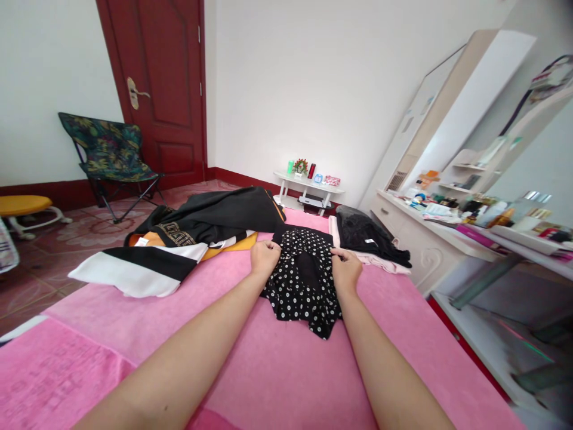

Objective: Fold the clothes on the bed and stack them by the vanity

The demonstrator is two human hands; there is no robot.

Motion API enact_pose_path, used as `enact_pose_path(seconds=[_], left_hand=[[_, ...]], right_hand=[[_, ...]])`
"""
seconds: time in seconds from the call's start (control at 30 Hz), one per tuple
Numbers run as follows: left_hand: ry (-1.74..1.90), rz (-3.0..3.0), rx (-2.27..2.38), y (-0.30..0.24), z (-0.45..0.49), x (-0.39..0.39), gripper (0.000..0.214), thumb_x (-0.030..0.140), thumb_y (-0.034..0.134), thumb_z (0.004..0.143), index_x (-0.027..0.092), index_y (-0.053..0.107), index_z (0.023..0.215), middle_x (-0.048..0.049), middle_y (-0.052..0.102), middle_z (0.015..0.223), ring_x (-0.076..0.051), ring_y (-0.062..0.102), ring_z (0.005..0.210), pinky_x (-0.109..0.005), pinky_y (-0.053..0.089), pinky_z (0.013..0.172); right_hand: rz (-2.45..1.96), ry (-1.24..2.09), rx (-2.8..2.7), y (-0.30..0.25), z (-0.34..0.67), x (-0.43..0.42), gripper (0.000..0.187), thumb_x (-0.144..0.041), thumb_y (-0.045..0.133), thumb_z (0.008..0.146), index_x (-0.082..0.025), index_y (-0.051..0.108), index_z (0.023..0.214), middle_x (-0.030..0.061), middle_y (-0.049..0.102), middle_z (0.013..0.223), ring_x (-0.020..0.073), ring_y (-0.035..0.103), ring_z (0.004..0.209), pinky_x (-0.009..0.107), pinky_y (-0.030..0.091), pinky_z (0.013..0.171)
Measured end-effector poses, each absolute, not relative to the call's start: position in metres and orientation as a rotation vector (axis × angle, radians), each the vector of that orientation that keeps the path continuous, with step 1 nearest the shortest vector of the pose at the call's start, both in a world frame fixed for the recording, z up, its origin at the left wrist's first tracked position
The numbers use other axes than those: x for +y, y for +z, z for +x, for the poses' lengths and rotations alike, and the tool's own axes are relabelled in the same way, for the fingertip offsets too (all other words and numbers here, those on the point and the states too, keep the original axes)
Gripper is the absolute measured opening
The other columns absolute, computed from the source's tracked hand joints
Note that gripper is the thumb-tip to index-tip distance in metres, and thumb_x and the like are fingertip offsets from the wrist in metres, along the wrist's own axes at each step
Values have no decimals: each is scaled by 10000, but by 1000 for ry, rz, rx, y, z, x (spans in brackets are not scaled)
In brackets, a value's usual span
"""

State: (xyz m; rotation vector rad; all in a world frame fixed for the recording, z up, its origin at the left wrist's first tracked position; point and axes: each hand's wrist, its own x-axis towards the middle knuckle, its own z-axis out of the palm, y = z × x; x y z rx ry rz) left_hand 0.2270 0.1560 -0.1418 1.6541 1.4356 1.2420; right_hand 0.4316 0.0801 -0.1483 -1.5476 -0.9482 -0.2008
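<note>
- The person's left hand (265, 258) has its fingers curled in, apparently pinching the left edge of a black dotted garment (292, 285).
- The right hand (348, 273) pinches the opposite edge, thumb and fingers closed on the cloth, roughly level with the left.
- The garment lies between the hands on a pink cover (277, 364), its near hem uneven, with one corner hanging lower on the right (a plain black oval shows amid the white dots).
- Handling it well would seem to call for an even pull from both hands, edges kept level, and that stray corner squared and smoothed; tugging one side harder could skew the cloth.
- Just right of the garment, beyond the right hand, rests a stack of dark clothes (367, 233) over pale pink fabric (388, 264).
- To the left spreads a looser heap: a black top (224, 209) and a white-and-black piece (134, 272).
- Farther out stand a low white shelf (333, 189), a cluttered dressing table (405, 236), a patterned folding chair (114, 149) and a red door (168, 77).
</note>
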Motion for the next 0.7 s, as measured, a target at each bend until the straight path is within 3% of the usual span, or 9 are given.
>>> enact_pose_path(seconds=[0.2,0.4,0.47,0.57,0.7], left_hand=[[1209,1731,1448,-146,226,156,198,60,500,635,172,660,601,-5,636,617,-161,601,637,-249,449,638],[1321,1958,1274,-143,233,150,505,-49,455,606,230,701,947,-43,587,1034,-196,552,1028,-293,432,927],[1334,1925,1164,-142,237,155,473,-20,457,670,211,684,1015,-59,572,1124,-213,506,1132,-320,376,1015],[1235,1779,1092,-142,242,173,340,126,446,821,180,664,1076,-70,626,1131,-233,536,1120,-372,377,1022],[1140,1752,963,-150,245,195,290,249,537,840,210,672,1094,-19,681,1100,-187,623,1001,-299,455,933]], right_hand=[[-1572,-4,-751,-150,433,77,220,-190,540,616,-163,736,712,47,728,781,233,654,820,339,470,838],[-1630,-2,-765,-152,435,76,192,-212,539,611,-178,721,660,32,715,713,235,644,758,331,466,774],[-1642,13,-788,-152,435,76,180,-215,540,608,-187,715,635,30,707,695,232,637,741,329,462,761],[-1694,12,-835,-151,433,76,181,-233,541,615,-209,718,647,30,703,734,233,619,742,342,452,765],[-1708,-79,-1014,-148,427,80,270,-302,555,671,-234,731,863,60,662,1017,240,582,930,360,438,850]])
